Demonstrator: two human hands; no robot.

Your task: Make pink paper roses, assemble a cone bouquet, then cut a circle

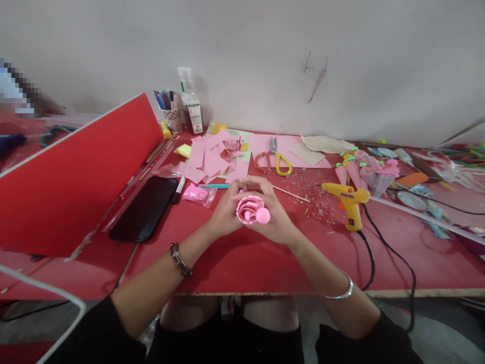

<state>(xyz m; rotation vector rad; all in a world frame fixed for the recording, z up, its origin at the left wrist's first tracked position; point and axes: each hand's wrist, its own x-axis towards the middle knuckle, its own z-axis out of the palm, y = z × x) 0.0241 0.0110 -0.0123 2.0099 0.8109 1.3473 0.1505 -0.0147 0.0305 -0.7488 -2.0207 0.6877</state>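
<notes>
Where hands [227, 212] meet, paper flower's [250, 208] base hidden.

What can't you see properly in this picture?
Head view only:
- Pink rolled paper flower: its lower part is hidden inside the left hand and right hand.
- White-labelled clear bottle: print too small to read.
- Thin wooden stick: its near end is hidden behind the right hand.
- Far left background: pixelated.
- Yellow glue gun: its black cord drops out of sight behind the red table edge.
</notes>
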